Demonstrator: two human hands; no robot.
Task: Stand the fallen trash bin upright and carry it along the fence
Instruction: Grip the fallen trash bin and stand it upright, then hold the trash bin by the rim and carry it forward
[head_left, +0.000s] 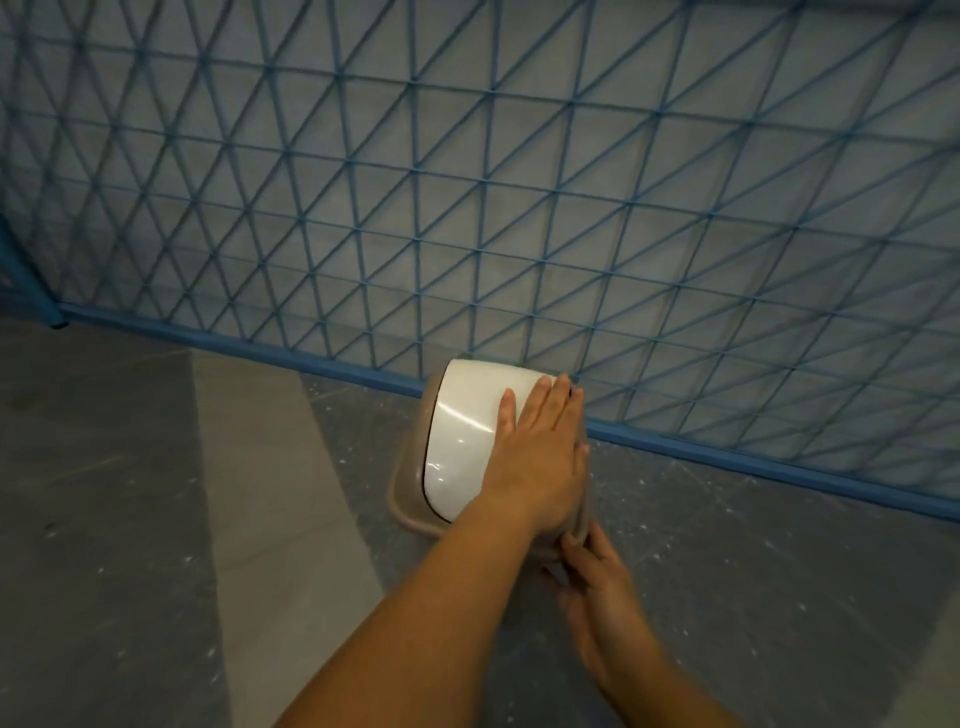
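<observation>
The trash bin (415, 493) has a beige rim and a glossy white swing lid (462, 415). It sits on the floor against the bottom rail of the blue fence (467, 208), lid facing up at me, its body hidden beneath. My left hand (540, 457) lies flat across the right part of the lid, fingers together and pointing at the fence, thumb over the right edge. My right hand (592, 571) is lower, its fingers curled on the bin's near right corner.
The blue wire-mesh fence runs from left to far right, with a thick bottom rail (234, 345) and a post (31, 280) at the left. A grey floor (156, 519) with pale specks spreads to the left and right of the bin.
</observation>
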